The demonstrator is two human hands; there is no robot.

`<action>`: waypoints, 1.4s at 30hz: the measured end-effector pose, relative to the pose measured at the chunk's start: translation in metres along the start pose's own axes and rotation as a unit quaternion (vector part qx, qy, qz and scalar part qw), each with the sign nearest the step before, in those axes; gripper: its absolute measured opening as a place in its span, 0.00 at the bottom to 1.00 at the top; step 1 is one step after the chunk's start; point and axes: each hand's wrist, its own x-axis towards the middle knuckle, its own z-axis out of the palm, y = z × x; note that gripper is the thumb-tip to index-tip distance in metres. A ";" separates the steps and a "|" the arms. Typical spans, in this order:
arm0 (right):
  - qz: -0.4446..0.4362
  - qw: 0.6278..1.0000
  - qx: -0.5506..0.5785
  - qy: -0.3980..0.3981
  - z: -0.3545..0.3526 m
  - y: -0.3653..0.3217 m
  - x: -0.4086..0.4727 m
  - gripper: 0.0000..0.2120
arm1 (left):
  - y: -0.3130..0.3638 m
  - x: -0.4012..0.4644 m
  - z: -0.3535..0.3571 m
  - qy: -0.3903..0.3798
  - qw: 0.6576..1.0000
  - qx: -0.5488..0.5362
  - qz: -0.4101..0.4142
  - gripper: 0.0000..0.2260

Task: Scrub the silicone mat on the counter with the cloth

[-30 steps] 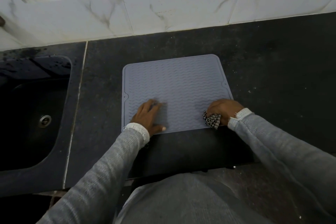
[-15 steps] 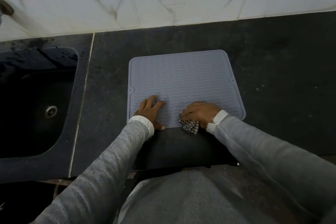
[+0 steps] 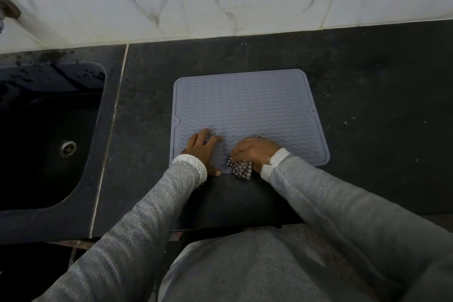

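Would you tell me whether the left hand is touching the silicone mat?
Touching: the head view shows the left hand lying flat on the silicone mat, fingers spread.

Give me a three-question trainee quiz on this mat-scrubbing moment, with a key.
1. True or false: the left hand lies flat on the silicone mat.
2. Which hand holds the checked cloth?
3. The sink lies on which side of the mat: A) the person's left, B) the person's right?

Key: 1 true. 2 the right hand. 3 A.
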 end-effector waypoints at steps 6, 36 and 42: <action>0.082 0.996 -0.012 -0.038 -0.024 0.027 -0.051 0.13 | -0.001 -0.001 0.000 -0.005 1.000 -0.003 0.002 0.42; -0.022 1.000 -0.009 0.005 0.006 -0.018 0.025 0.10 | 0.003 0.001 0.007 0.040 0.999 -0.013 -0.013 0.40; 0.013 0.999 -0.007 0.031 -0.006 0.023 -0.028 0.13 | 0.000 -0.001 0.000 0.002 1.000 -0.017 -0.008 0.42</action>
